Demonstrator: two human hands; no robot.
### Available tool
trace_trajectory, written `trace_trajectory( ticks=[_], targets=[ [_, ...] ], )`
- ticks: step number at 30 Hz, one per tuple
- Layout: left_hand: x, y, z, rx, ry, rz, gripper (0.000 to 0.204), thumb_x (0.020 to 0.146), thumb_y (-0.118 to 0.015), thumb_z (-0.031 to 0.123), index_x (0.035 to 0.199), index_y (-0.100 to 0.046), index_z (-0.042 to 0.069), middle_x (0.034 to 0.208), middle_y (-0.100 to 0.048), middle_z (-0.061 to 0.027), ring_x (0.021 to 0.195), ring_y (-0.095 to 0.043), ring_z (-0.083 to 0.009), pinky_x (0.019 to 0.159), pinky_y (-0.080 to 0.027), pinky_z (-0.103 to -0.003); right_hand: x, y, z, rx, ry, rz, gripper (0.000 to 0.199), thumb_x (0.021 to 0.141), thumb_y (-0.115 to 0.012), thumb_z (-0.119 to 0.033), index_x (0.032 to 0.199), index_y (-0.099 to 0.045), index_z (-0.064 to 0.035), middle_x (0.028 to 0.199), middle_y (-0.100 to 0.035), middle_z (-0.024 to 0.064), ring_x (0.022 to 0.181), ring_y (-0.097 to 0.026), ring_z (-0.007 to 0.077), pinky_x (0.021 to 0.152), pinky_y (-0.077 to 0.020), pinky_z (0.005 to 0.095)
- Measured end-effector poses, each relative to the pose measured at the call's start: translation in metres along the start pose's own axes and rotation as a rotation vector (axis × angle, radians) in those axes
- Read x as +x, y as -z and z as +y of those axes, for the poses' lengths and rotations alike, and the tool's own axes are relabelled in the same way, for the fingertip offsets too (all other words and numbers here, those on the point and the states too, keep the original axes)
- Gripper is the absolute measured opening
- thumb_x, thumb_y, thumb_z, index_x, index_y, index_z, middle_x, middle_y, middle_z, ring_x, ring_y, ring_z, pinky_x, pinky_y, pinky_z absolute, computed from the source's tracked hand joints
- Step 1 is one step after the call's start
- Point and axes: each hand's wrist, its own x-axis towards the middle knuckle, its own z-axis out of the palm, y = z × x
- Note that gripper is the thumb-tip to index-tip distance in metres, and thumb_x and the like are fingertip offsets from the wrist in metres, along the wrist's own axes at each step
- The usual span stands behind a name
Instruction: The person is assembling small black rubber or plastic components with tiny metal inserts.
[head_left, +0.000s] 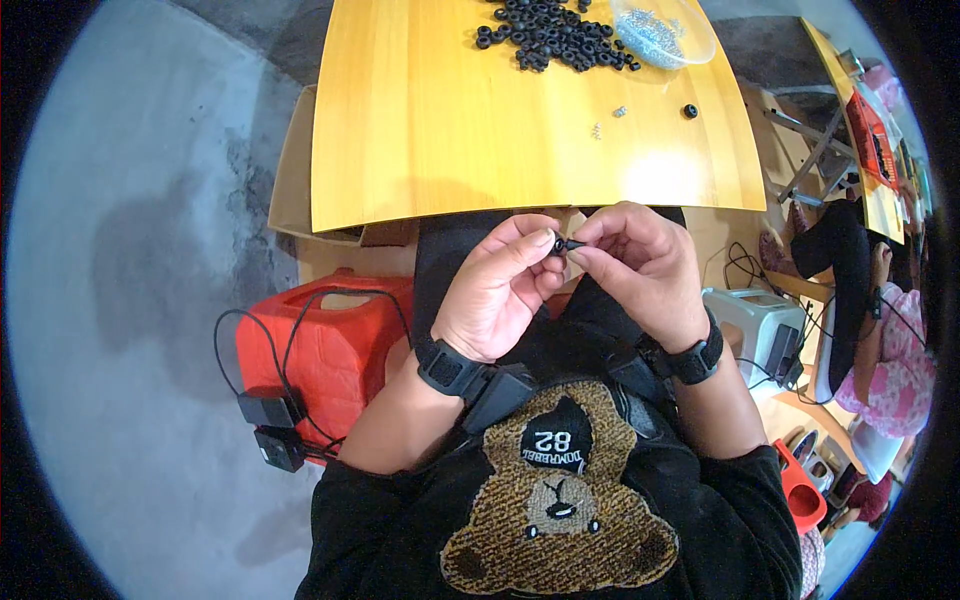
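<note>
Directly between both hands (495, 285) (648, 262), black pieces (559, 246).

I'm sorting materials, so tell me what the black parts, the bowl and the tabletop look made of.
Black parts: probably rubber or plastic, dark with small highlights.
Bowl: likely smooth clear plastic, perhaps glass; its contents show through.
Tabletop: wood or wood-look laminate, fairly glossy; faint grain and bright glare show.

And here both forearms (405, 415) are slanted inward, hands held close together before the body. The left hand (505, 280) is rolled open-palmed toward the view, its thumb pressed toward the forefinger, the lower fingers loosely curled. The right hand (645, 265) is pinched thumb to forefinger (a neat grip, this), fingertips poised just beside the left's.
</note>
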Motion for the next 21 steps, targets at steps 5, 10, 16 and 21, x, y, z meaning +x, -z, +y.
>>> trace_trajectory(
  ticks=[5, 10, 16, 21],
  targets=[
    [-0.002, 0.001, -0.002, 0.023, 0.013, 0.042, 0.009, 0.087, -0.058, 0.01, 0.095, -0.058, 0.006, 0.081, -0.06, -0.0026, 0.07, -0.057, -0.0093, 0.063, -0.049, -0.021, -0.002, 0.001, 0.0, -0.093, 0.117, 0.029, 0.012, 0.077, -0.067, 0.0, 0.087, -0.061, -0.0004, 0.076, -0.062, 0.0018, 0.062, -0.057, 0.006, 0.054, -0.0462, 0.02],
    [-0.003, 0.007, -0.002, 0.067, 0.04, -0.014, 0.012, 0.086, -0.057, 0.011, 0.097, -0.057, 0.006, 0.082, -0.061, -0.0047, 0.067, -0.056, -0.0097, 0.06, -0.046, -0.023, -0.004, 0.004, 0.005, 0.011, 0.056, 0.047, 0.016, 0.076, -0.067, 0.001, 0.09, -0.06, -0.0005, 0.076, -0.061, 0.001, 0.065, -0.056, 0.005, 0.056, -0.0458, 0.0193],
    [-0.002, 0.005, -0.002, 0.101, 0.081, -0.016, 0.013, 0.085, -0.059, 0.012, 0.096, -0.057, 0.006, 0.081, -0.061, -0.004, 0.067, -0.056, -0.0092, 0.06, -0.045, -0.023, -0.003, 0.007, 0.003, -0.085, 0.116, 0.007, 0.019, 0.074, -0.066, 0.003, 0.091, -0.06, -0.0016, 0.078, -0.061, 0.0012, 0.067, -0.056, 0.0062, 0.058, -0.0458, 0.0208],
    [-0.002, 0.004, -0.004, 0.173, 0.125, -0.003, 0.014, 0.084, -0.06, 0.012, 0.097, -0.058, 0.006, 0.08, -0.061, -0.0033, 0.065, -0.055, -0.0087, 0.059, -0.045, -0.023, -0.001, 0.009, -0.006, -0.192, 0.201, -0.028, 0.021, 0.072, -0.067, 0.003, 0.091, -0.061, -0.0023, 0.078, -0.06, 0.0034, 0.067, -0.058, 0.0098, 0.059, -0.0461, 0.0221]
  ],
)
